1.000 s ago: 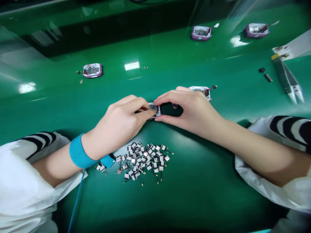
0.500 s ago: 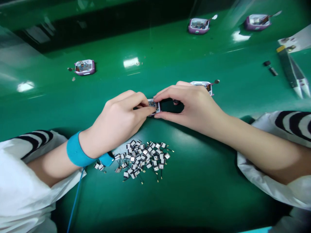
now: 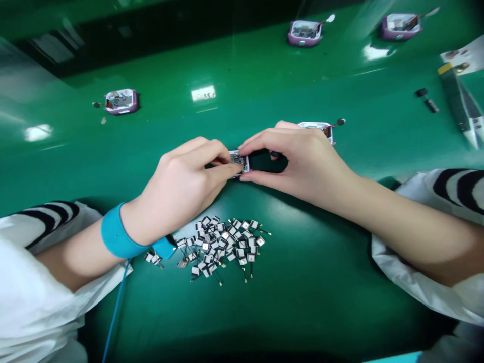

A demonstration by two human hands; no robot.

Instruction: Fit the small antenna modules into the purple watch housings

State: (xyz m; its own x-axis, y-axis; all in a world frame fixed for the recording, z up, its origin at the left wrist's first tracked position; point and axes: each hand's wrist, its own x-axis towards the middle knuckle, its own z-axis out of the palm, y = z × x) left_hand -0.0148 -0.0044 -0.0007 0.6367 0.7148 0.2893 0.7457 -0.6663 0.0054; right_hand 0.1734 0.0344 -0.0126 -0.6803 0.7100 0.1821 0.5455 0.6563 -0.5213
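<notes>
Between my hands is a small open electronic device [image 3: 237, 160] with a pale rim and a circuit board showing inside. My right hand [image 3: 306, 154] grips its right end between thumb and fingertips, with a gap under the curved palm. My left hand [image 3: 189, 174] is closed over the left end, thumb and fingertips pressed at the board; whether a small part is pinched there is hidden. A teal wrist strap [image 3: 118, 232] with a blue cord is around my left wrist. Below the hands lies a pile of small square modules with short black cables [image 3: 223, 244].
Behind my right hand stands an open purple-and-white device [image 3: 315, 125], partly hidden. Similar devices stand at the left [image 3: 121, 102], far back [image 3: 304, 33] and far right [image 3: 401, 26]. Thread snips [image 3: 459, 101] and a small black part [image 3: 427, 100] lie at the right on the green table.
My view has shifted slightly, so the devices and snips sit a little farther out and higher. Both hands keep about the same grip on the small device.
</notes>
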